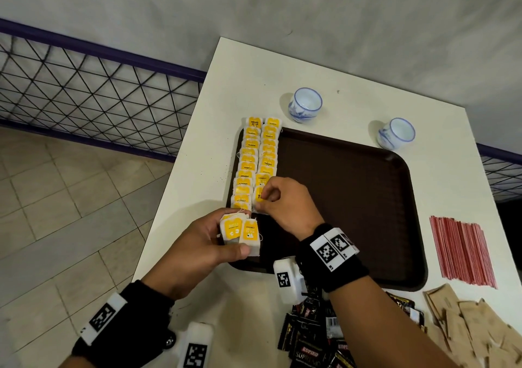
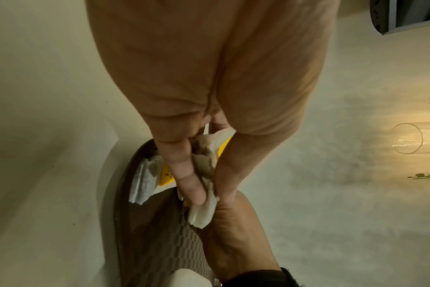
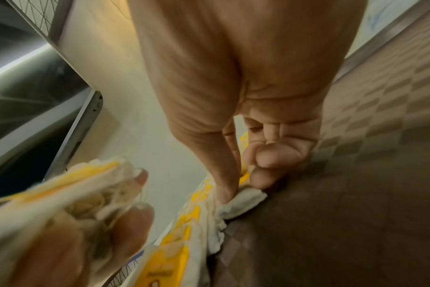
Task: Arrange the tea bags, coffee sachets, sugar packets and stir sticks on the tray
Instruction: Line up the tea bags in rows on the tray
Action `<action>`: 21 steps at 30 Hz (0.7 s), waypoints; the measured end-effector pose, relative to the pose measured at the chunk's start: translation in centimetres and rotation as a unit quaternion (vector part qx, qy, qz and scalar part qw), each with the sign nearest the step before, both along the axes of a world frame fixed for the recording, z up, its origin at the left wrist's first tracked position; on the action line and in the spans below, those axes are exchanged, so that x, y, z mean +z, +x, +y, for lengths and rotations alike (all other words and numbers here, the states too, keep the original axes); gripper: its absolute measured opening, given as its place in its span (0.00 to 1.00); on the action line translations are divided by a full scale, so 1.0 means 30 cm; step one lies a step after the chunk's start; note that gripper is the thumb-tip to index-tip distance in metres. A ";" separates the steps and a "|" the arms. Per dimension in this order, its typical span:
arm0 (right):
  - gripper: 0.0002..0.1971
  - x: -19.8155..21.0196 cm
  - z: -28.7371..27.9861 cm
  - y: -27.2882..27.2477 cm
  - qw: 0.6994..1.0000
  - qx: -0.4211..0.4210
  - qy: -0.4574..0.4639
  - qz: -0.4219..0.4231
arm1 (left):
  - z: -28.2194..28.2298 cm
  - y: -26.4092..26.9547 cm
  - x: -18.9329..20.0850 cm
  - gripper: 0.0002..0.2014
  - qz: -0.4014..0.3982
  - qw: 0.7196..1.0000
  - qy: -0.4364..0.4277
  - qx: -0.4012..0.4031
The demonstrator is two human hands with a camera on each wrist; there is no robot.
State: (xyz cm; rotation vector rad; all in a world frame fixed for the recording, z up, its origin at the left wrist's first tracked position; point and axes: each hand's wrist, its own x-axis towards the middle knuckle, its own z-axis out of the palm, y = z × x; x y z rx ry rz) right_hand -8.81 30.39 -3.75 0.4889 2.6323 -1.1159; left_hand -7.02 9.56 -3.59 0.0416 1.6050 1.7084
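Black wristbands with square-coded markers sit nearest the head camera, one on each forearm. Left hand, at the tray's near-left corner: thumb and curled fingers grip a small stack of yellow-tagged tea bags, held just above the tray rim. Right hand: thumb and forefinger pinch the nearest tea bag of the right-hand row, the remaining fingers curled into the palm; the bag lies on the tray floor. Brown tray on the white counter: two overlapping rows of tea bags run along its left edge, the farthest bags lapping over the far rim. Red stir sticks lie in a flat bundle on the counter just beside the tray's right edge. Black coffee sachets and tan sugar packets lie heaped on the counter at the near side. Two blue-and-white cups stand beyond the tray's far rim, well apart from each other.
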 end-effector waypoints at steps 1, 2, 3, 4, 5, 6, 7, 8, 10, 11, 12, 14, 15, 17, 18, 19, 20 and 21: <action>0.08 0.006 0.000 0.003 1.000 -0.002 0.008 0.006 | 0.000 0.000 0.001 0.25 0.000 1.000 0.000 0.001; 0.07 0.018 -0.001 0.010 1.000 -0.005 0.015 0.017 | 0.000 -0.001 0.003 0.25 0.000 1.000 0.002 0.002; 0.06 0.032 -0.001 0.018 0.999 -0.012 0.010 0.030 | 0.000 -0.002 0.005 0.25 0.002 1.000 0.003 0.003; 0.05 0.050 0.000 0.029 0.999 -0.024 -0.023 0.041 | -0.001 -0.003 0.006 0.25 0.003 1.000 0.004 0.004; 0.05 0.071 -0.001 0.042 0.995 -0.040 -0.085 0.041 | -0.002 -0.005 0.006 0.25 0.004 1.000 0.004 0.005; 0.06 0.093 -0.001 0.057 0.986 -0.052 -0.156 0.025 | -0.002 -0.006 0.006 0.26 0.004 1.000 0.005 0.006; 0.07 0.112 -0.002 0.075 0.975 -0.055 -0.215 -0.001 | -0.001 -0.007 0.008 0.26 0.004 1.000 0.007 0.008; 0.09 0.122 -0.002 0.091 0.966 -0.046 -0.253 -0.027 | 0.000 -0.008 0.009 0.26 0.004 1.000 0.009 0.009; 0.12 0.123 -0.004 0.119 0.957 -0.017 -0.282 -0.058 | 0.005 -0.009 0.012 0.27 0.005 1.000 0.015 0.015; 0.12 0.119 -0.006 0.130 0.956 -0.008 -0.287 -0.060 | 0.010 -0.009 0.014 0.27 0.006 1.000 0.017 0.017; 0.12 0.115 -0.009 0.138 0.955 -0.008 -0.292 -0.056 | 0.013 -0.009 0.016 0.27 0.007 1.000 0.018 0.019; 0.09 0.111 -0.012 0.154 0.951 -0.021 -0.307 -0.040 | 0.021 -0.008 0.017 0.26 0.009 1.000 0.018 0.023; 0.08 0.113 -0.013 0.161 0.948 -0.026 -0.314 -0.034 | 0.023 -0.008 0.017 0.26 0.010 1.000 0.015 0.025; 0.08 0.116 -0.014 0.170 0.944 -0.026 -0.327 -0.027 | 0.025 -0.008 0.016 0.26 0.012 1.000 0.010 0.026; 0.08 0.119 -0.015 0.173 0.942 -0.026 -0.335 -0.027 | 0.026 -0.009 0.016 0.26 0.012 0.999 0.011 0.027; 0.08 0.121 -0.013 0.175 0.938 -0.028 -0.345 -0.029 | 0.026 -0.010 0.017 0.26 0.012 0.999 0.014 0.029; 0.09 0.124 -0.012 0.176 0.932 -0.032 -0.359 -0.034 | 0.026 -0.010 0.020 0.26 0.011 0.999 0.018 0.031; 0.10 0.125 -0.010 0.177 0.926 -0.037 -0.374 -0.041 | 0.026 -0.011 0.023 0.26 0.010 0.999 0.022 0.031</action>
